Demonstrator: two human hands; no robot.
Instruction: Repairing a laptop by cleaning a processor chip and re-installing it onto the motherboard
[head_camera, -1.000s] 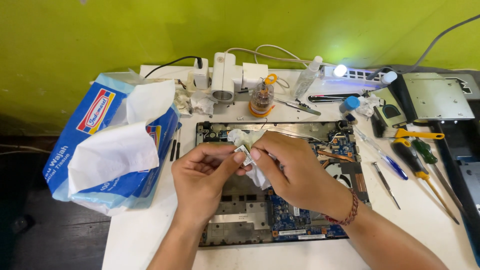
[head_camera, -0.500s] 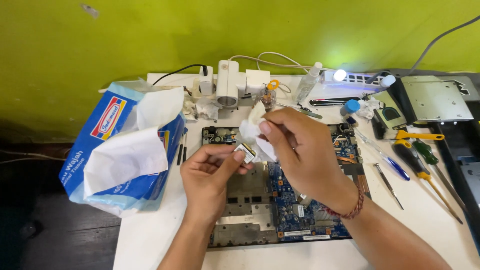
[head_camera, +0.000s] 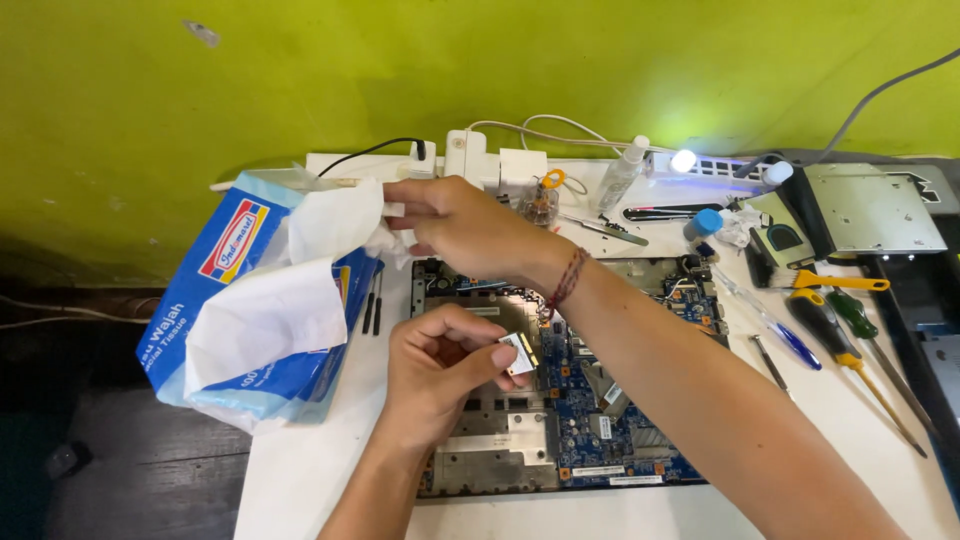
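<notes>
My left hand (head_camera: 437, 365) pinches a small flat circuit card (head_camera: 519, 353) with gold contacts, held over the opened laptop board (head_camera: 590, 420). My right hand (head_camera: 462, 222) reaches across to the left rear, fingers closed around a crumpled white tissue (head_camera: 392, 246) beside the blue tissue pack (head_camera: 250, 310). A red cord bracelet sits on my right wrist. Loose white tissue sheets spill from the pack's top.
Screwdrivers (head_camera: 840, 335) and a pen (head_camera: 780, 330) lie on the right of the white table (head_camera: 300, 480). A metal drive (head_camera: 870, 208) sits at the back right. A white power strip (head_camera: 480, 160), spray bottle (head_camera: 622, 172), small lamp (head_camera: 684, 160) and cables line the green wall.
My right hand left the card and carried the tissue from the centre to the left rear by the tissue pack. My left hand kept the card and stayed over the board.
</notes>
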